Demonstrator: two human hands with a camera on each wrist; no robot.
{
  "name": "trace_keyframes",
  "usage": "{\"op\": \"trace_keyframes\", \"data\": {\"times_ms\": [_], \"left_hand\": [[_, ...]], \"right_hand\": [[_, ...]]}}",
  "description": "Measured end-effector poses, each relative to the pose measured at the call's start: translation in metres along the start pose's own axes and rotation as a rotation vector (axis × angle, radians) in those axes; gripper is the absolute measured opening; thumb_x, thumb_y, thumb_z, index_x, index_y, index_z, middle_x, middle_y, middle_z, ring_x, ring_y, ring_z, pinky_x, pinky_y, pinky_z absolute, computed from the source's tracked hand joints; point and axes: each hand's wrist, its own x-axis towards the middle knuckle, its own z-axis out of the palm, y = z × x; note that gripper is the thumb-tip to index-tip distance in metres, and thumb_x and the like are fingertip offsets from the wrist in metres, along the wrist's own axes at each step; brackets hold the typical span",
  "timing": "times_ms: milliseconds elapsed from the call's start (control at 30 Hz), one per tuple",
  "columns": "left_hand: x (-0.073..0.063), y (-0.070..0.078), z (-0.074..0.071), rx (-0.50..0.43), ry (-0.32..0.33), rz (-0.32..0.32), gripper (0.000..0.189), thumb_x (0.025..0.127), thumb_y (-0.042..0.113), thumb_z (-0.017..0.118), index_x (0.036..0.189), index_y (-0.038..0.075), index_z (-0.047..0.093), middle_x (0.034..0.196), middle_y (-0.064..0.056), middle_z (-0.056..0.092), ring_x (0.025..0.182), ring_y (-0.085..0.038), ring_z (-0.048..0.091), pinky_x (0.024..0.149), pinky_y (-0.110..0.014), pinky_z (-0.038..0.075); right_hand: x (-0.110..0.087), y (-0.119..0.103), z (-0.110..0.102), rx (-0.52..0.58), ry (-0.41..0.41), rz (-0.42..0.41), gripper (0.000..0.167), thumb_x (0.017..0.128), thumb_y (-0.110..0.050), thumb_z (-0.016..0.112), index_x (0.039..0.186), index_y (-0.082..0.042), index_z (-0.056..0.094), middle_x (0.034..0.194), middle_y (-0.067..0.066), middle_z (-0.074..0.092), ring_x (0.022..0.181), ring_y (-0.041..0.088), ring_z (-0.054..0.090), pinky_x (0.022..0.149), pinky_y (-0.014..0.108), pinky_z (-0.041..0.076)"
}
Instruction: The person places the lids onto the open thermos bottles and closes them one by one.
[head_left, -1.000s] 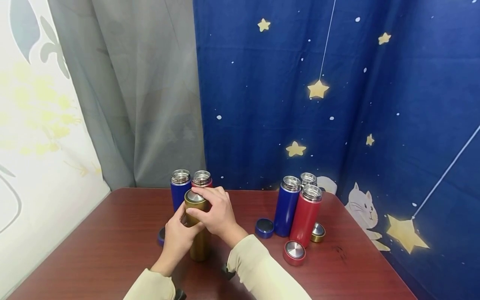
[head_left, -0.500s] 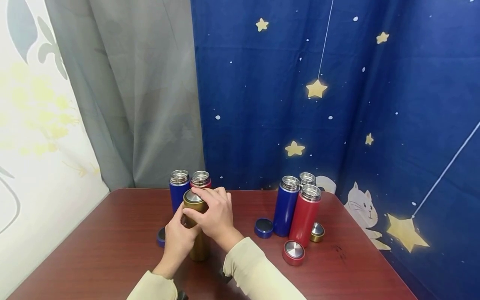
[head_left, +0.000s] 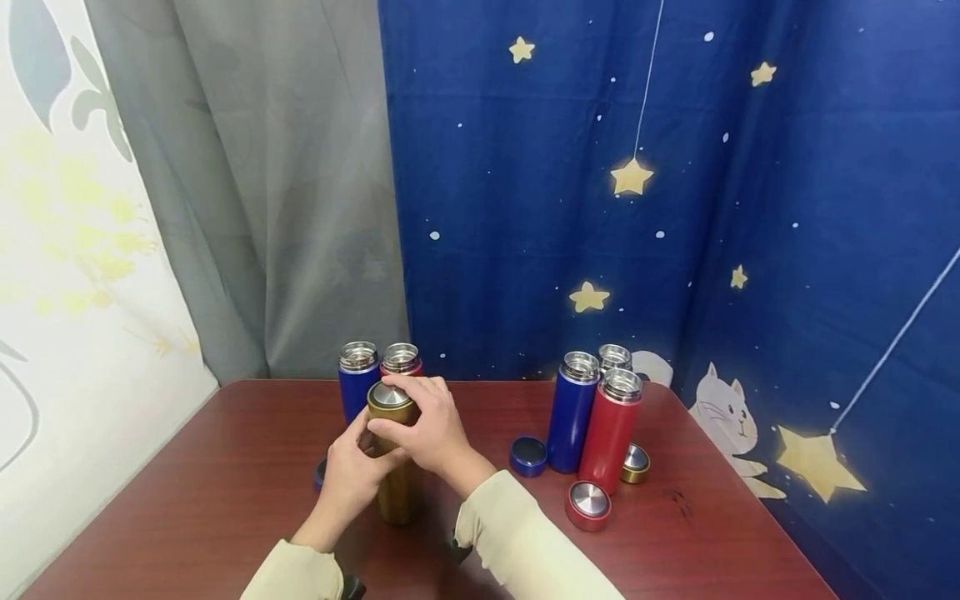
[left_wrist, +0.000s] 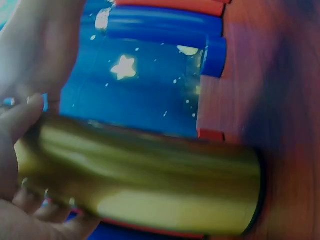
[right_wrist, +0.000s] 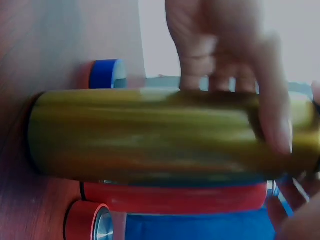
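A gold thermos bottle (head_left: 399,498) stands upright at the front left of the table, its gold lid (head_left: 387,397) with a silver disc seated on top. My left hand (head_left: 351,469) wraps the upper body of the bottle, thumb across the near side. Higher up, my right hand (head_left: 429,423) grips the lid, fingers over its far rim and thumb at the near side. In the left wrist view the gold thermos bottle (left_wrist: 165,182) lies across the picture with its base at the right. The right wrist view shows left-hand fingers (right_wrist: 225,79) curled behind it.
Just behind stand an uncapped blue bottle (head_left: 356,392) and red bottle (head_left: 402,360); a blue lid (head_left: 320,473) lies left. At right, open blue (head_left: 570,421), red (head_left: 611,433) and another bottle cluster, with blue (head_left: 528,456), red (head_left: 588,505) and gold (head_left: 635,463) lids around.
Both hands keep their places on the gold bottle and its lid, with only slight shifts of fingers and wrists. The head view has drifted a little; the other bottles stand still.
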Motion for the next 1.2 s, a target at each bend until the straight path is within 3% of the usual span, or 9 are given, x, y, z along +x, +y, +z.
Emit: {"op": "trace_keyframes", "data": {"times_ms": [100,267,500,633,833,1067,1200], "left_hand": [[0.005,-0.003,-0.006,-0.072,-0.097,-0.016,0.076,0.076,0.019,0.085,0.142,0.013,0.047,0.130,-0.011,0.059,0.109,-0.027,0.063,0.084,-0.031,0.054],[0.012,-0.009,-0.018,-0.135,-0.240,-0.036,0.076,0.076,0.010,0.083,0.142,0.010,0.045,0.130,-0.016,0.059,0.106,-0.027,0.064,0.084,-0.031,0.055],[0.018,-0.013,-0.022,-0.191,-0.334,-0.039,0.071,0.077,0.006,0.081,0.139,0.003,0.047,0.126,-0.020,0.059,0.105,-0.023,0.064,0.084,-0.031,0.054],[0.017,-0.013,-0.022,-0.189,-0.324,-0.030,0.071,0.077,0.006,0.081,0.139,0.004,0.047,0.127,-0.020,0.059,0.107,-0.024,0.064,0.084,-0.031,0.054],[0.017,-0.012,-0.020,-0.164,-0.283,-0.020,0.071,0.077,0.008,0.082,0.140,0.006,0.047,0.127,-0.019,0.060,0.106,-0.027,0.064,0.083,-0.031,0.055],[0.012,-0.011,-0.017,-0.146,-0.236,-0.015,0.069,0.080,0.008,0.080,0.141,0.006,0.047,0.129,-0.018,0.059,0.107,-0.028,0.064,0.085,-0.031,0.054],[0.010,-0.009,-0.015,-0.137,-0.215,0.008,0.069,0.080,0.008,0.080,0.141,0.005,0.046,0.130,-0.018,0.059,0.108,-0.027,0.064,0.085,-0.030,0.054]], "right_hand": [[0.003,0.006,-0.008,0.145,-0.140,0.078,0.055,0.079,-0.036,0.079,0.130,-0.026,0.062,0.121,-0.006,0.064,0.106,0.011,0.050,0.085,0.027,0.047],[0.007,0.016,-0.015,0.296,-0.300,0.145,0.054,0.081,-0.032,0.078,0.133,-0.031,0.059,0.118,-0.006,0.060,0.107,0.011,0.050,0.085,0.030,0.048],[0.011,0.024,-0.022,0.511,-0.432,0.150,0.054,0.085,-0.014,0.074,0.136,-0.022,0.057,0.132,-0.005,0.058,0.118,0.009,0.052,0.099,0.031,0.043],[0.012,0.023,-0.023,0.447,-0.411,0.150,0.053,0.084,-0.020,0.076,0.134,-0.025,0.059,0.128,-0.007,0.059,0.115,0.009,0.051,0.097,0.031,0.044],[0.011,0.020,-0.023,0.310,-0.331,0.152,0.052,0.080,-0.029,0.080,0.129,-0.031,0.063,0.112,-0.008,0.059,0.099,0.011,0.047,0.082,0.032,0.048],[0.009,0.015,-0.021,0.176,-0.260,0.077,0.052,0.078,-0.035,0.080,0.128,-0.029,0.065,0.099,-0.004,0.057,0.088,0.009,0.047,0.068,0.025,0.046],[0.006,0.014,-0.020,0.144,-0.229,0.057,0.053,0.077,-0.036,0.081,0.128,-0.028,0.065,0.097,-0.003,0.057,0.087,0.009,0.046,0.066,0.024,0.045]]}}
